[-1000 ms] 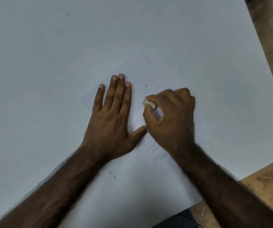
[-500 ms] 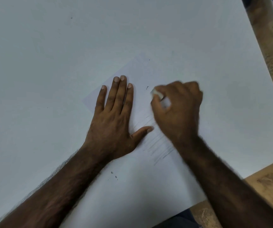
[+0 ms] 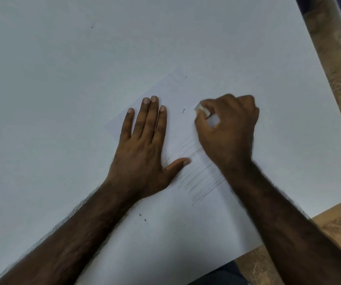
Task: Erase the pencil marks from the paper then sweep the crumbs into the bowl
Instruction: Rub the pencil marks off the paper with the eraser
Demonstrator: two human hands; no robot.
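Nearby, dark crumbs (image 3: 142, 217) dot the table (image 3: 42, 79) beside the paper (image 3: 177, 124).

Most of the eraser (image 3: 202, 109) inside the curled, motion-blurred right hand (image 3: 228, 128); paper (image 3: 177, 95) edges faint.

White paper (image 3: 177, 95) lies flat, pencil marks (image 3: 200, 177) streaking it.
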